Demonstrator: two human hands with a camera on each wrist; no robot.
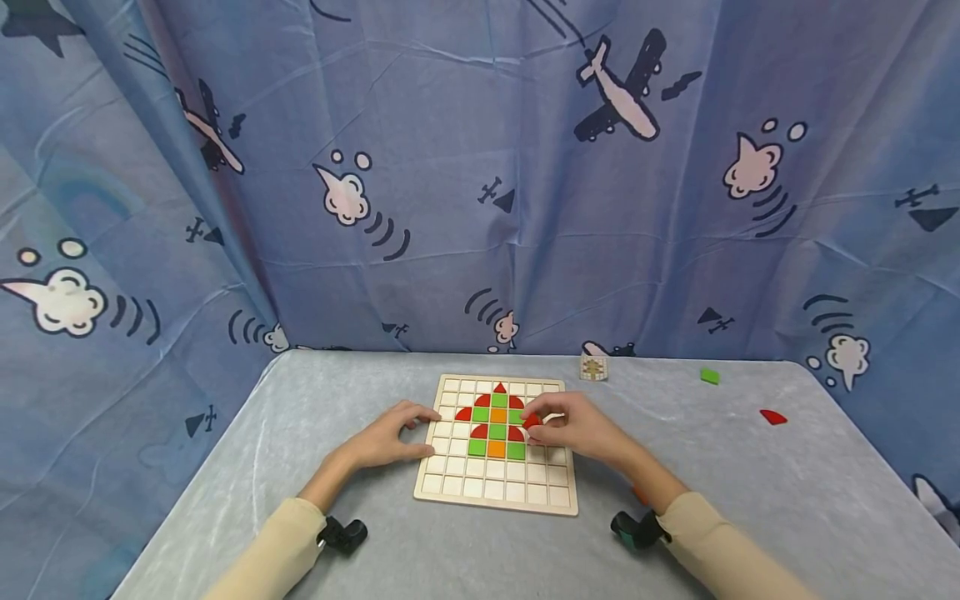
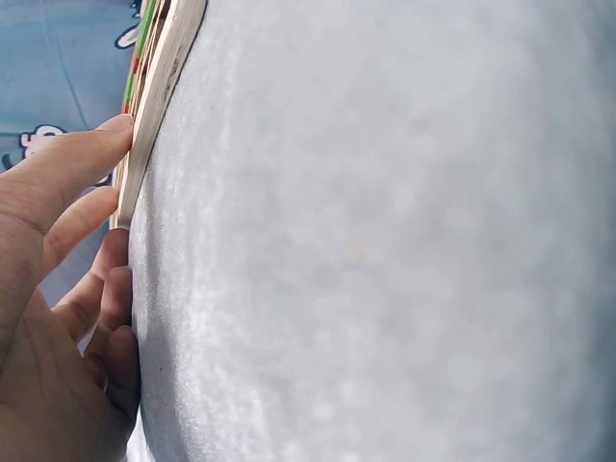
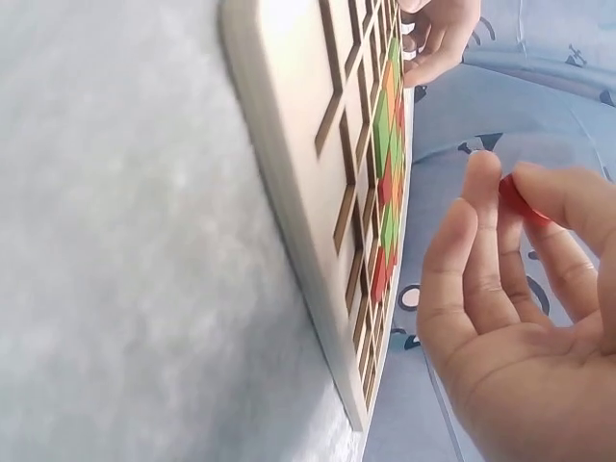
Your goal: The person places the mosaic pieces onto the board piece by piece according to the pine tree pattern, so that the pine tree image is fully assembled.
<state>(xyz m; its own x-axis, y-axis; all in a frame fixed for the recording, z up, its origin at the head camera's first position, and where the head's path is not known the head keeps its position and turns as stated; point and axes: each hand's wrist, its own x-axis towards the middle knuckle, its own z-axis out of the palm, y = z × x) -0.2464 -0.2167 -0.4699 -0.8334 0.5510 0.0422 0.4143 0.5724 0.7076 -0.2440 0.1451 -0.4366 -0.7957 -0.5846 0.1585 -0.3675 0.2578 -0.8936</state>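
A square wooden grid board (image 1: pixel 495 491) lies on the table, with red, green and orange tiles set in its middle and upper cells. My left hand (image 1: pixel 390 435) touches the board's left edge with thumb and fingertips. In the left wrist view, the fingers (image 2: pixel 87 154) rest against the board's side (image 2: pixel 159 106). Over the right side of the board, my right hand (image 1: pixel 581 425) pinches a red tile (image 1: pixel 532 421) between thumb and fingers. The right wrist view shows this red tile (image 3: pixel 520 198) raised off the board, partly hidden by the fingertips.
To the right on the table lie a green tile (image 1: pixel 709 377) and a red quarter-round tile (image 1: pixel 773 417). A small patterned card (image 1: pixel 594 368) sits behind the board. An orange piece (image 1: pixel 640 495) is partly hidden under the right forearm. A blue printed curtain (image 1: pixel 450 275) hangs behind the table.
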